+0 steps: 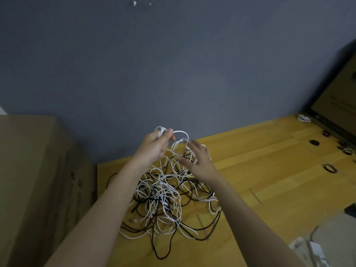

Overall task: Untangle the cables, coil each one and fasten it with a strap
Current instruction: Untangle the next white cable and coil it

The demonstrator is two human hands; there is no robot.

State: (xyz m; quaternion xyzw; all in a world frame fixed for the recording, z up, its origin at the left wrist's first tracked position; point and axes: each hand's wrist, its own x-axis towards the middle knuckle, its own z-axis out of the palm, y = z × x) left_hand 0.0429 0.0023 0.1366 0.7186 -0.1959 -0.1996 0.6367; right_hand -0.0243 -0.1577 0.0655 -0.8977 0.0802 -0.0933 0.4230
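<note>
Fingers (169, 132) of left hand (154, 146): pinching a small bunch of white cable loops (160, 130), raised above the far edge of the heap. Right hand (198, 158): spread, gripping nothing, just right of the loop. Tangled white and black cables (165, 199): heaped on yellow wooden bench (269, 170), below both hands. Risk, judged: pulling upward may tighten knots or drag the heap.

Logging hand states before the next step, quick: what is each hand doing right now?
Left hand: pinches a small white cable coil.
Right hand: open, fingers spread over the tangle, holding nothing.
</note>
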